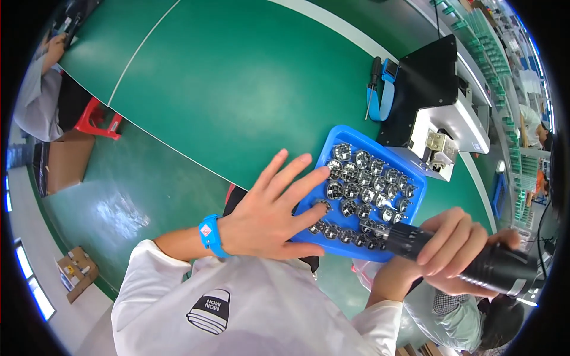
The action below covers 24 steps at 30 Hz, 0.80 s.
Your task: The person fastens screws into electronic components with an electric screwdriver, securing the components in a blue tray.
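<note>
A blue plastic tray (380, 146) sits at the near edge of the green table, filled with several small round silver-and-black parts (350, 173) with thin pins. My left hand (261, 222), with a blue wrist strap (211, 235), spreads its fingers over the tray's left side. Its fingertips are by the parts at that edge, and nothing shows in its grasp. Wrapped around a black electric screwdriver (504, 270), my right hand (454, 246) is at the tray's lower right. The driver's tip points left over the parts; whether it touches one I cannot tell.
A black-and-white machine (427, 89) stands right of the tray. Near it lie a black-handled screwdriver (375, 74) and a blue strap (386, 101). Another person's hand (54, 50) is far left, above a red stool (95, 118). A person (445, 323) is at lower right.
</note>
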### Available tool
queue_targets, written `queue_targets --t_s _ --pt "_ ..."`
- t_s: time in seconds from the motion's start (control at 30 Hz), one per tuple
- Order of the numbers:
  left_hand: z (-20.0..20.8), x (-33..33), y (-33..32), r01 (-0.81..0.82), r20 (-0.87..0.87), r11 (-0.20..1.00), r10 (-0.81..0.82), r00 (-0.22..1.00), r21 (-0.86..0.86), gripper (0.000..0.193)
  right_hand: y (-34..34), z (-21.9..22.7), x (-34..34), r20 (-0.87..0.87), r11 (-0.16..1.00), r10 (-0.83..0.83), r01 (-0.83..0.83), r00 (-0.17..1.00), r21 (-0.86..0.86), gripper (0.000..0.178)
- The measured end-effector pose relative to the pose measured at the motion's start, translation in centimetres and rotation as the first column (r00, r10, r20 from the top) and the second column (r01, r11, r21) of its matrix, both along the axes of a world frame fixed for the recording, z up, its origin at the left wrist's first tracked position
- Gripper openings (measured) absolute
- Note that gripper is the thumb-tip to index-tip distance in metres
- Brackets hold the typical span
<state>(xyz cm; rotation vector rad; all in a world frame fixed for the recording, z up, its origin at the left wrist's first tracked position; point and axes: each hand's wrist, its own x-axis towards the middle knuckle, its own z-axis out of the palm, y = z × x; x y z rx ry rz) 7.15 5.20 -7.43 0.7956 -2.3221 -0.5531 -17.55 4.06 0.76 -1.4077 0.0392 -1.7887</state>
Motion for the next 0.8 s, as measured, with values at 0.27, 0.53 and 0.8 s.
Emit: queue_targets --t_s 0.27,0.53,0.8 --pt "0.2 0.1 -0.4 -0.019 0.078 0.999 0.021 0.997 -0.026 0.058 -1.2 2.1 -3.5 0.079 0.971 -0.229 0.223 0.97 0.08 0.078" --pt "-0.4 1.2 1.6 0.104 0.025 0.99 -0.102 0.995 -0.099 0.042 -1.1 3.1 -4.8 0.113 0.942 -0.298 0.273 0.948 0.194 0.053" --pt "-1.4 0.3 1.1 0.067 0.105 0.993 -0.057 0.993 -0.096 0.046 -2.6 2.9 -6.4 -0.133 0.957 -0.281 0.288 0.951 0.033 0.071"
